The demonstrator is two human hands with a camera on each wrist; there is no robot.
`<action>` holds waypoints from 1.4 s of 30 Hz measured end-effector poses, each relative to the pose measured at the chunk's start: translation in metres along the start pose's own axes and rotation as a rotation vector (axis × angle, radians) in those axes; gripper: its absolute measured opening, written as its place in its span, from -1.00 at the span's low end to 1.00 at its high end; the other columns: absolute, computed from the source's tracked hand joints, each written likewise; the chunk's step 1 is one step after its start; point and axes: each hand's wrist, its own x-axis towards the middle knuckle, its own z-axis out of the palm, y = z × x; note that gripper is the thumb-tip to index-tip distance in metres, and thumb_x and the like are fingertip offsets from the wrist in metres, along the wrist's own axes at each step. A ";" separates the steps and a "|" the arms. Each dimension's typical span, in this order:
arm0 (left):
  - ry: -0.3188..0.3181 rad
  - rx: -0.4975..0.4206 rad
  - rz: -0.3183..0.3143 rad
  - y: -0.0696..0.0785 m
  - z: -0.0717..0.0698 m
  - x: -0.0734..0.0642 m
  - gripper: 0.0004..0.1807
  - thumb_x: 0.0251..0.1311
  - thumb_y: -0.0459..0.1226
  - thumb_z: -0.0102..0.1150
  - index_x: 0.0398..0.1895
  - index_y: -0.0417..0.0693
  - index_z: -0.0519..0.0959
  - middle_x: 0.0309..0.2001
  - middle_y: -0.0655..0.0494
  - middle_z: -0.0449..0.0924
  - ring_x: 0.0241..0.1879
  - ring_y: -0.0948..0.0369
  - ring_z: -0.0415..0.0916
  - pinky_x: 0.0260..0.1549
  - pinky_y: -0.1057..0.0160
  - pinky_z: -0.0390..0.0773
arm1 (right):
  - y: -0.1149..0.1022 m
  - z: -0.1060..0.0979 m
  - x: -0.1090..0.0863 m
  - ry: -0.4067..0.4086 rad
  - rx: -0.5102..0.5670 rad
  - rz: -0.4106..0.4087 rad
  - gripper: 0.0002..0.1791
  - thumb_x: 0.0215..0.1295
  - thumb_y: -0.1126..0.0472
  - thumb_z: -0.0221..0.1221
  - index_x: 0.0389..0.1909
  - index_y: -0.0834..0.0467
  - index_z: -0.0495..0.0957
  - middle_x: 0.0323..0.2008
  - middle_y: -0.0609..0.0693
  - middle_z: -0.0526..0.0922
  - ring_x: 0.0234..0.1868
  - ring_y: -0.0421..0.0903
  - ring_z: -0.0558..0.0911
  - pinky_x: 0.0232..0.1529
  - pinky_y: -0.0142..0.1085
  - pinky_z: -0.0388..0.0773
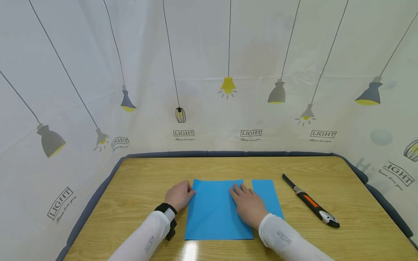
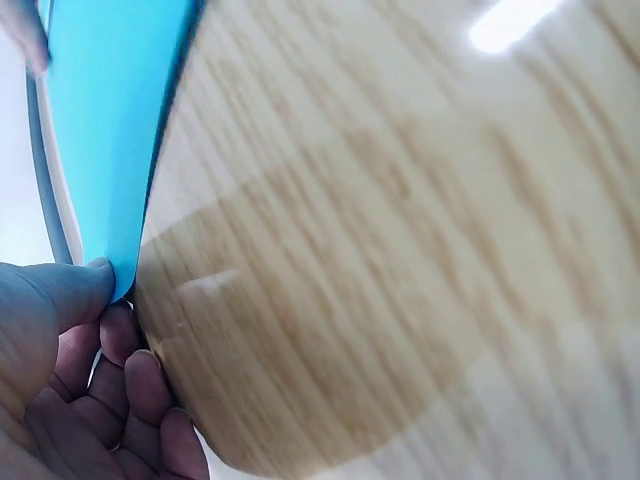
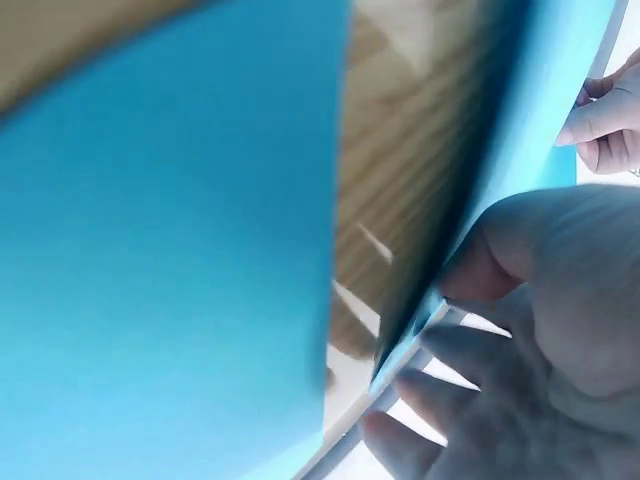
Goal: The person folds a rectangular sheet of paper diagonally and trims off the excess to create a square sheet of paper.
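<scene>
A blue sheet of paper (image 1: 215, 214) lies on the wooden table, its far edge slightly wavy. At its far left corner, my left hand (image 1: 177, 195) pinches the paper between thumb and curled fingers; the left wrist view shows the thumb (image 2: 85, 290) on top of the corner. My right hand (image 1: 249, 206) rests on the sheet's far right part, fingers extended. From the right wrist view, these fingers (image 3: 440, 400) are spread at the paper's edge. A narrower blue paper strip (image 1: 266, 192) lies just right of the sheet, partly hidden by the right hand and forearm.
To the right lies a utility knife (image 1: 315, 204) with a black and orange handle, its dark blade pointing away to the far left. The wooden table (image 1: 143, 181) has a dark padded edge (image 1: 209, 154). Behind it hangs a white curtain (image 1: 202, 43) printed with lamps.
</scene>
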 end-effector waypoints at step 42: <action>-0.252 0.423 0.806 -0.002 0.013 -0.060 -0.45 0.38 0.00 -0.27 0.41 0.25 0.00 0.40 -0.04 -0.03 0.36 -0.02 -0.07 0.26 0.05 0.11 | 0.005 -0.008 0.005 -0.069 0.031 0.003 -0.51 0.34 0.19 -0.09 0.30 -0.04 0.28 0.32 0.13 0.20 0.31 0.15 0.18 0.19 0.09 0.19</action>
